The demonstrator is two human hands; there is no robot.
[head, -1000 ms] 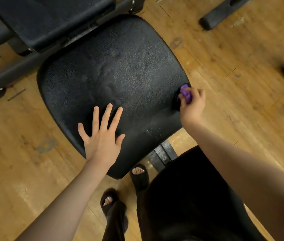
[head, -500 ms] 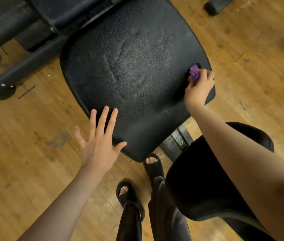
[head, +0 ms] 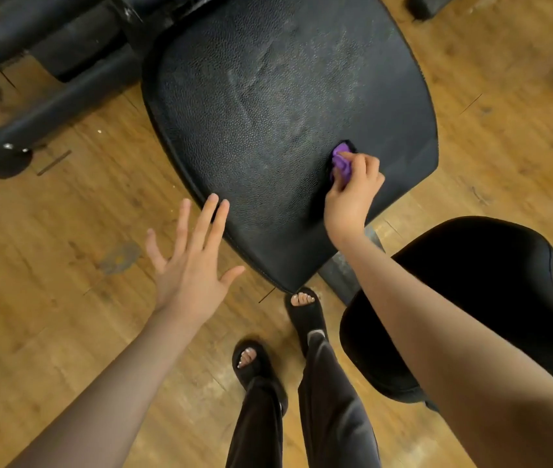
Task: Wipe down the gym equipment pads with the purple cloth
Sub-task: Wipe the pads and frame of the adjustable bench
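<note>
- right hand [head: 353, 190]: fingers curled round a bunched purple cloth [head: 342, 163]; cloth pressed on the black seat pad [head: 268, 113], right-of-centre, towards the pad's near-right edge
- left hand [head: 190, 261]: flat, fingers straight and spread, holding nothing; fingertips [head: 212, 201] overlap the pad's near-left edge; palm over the wooden floor [head: 48, 265]; contact with the pad can't be confirmed
- seat pad: textured black vinyl, dull smeared patches across its middle; narrows towards the near corner
- second black pad [head: 471, 282]: near right, partly under the right forearm; a grey metal bar [head: 342, 268] shows between the two pads
- feet: two open-toe black sandals [head: 305, 312] on the floor just near of the seat pad's corner; dark trousers above
- far left: black frame tubes [head: 59, 106] and a padded roller [head: 15, 25]; dark foot of another piece of kit at far right edge
</note>
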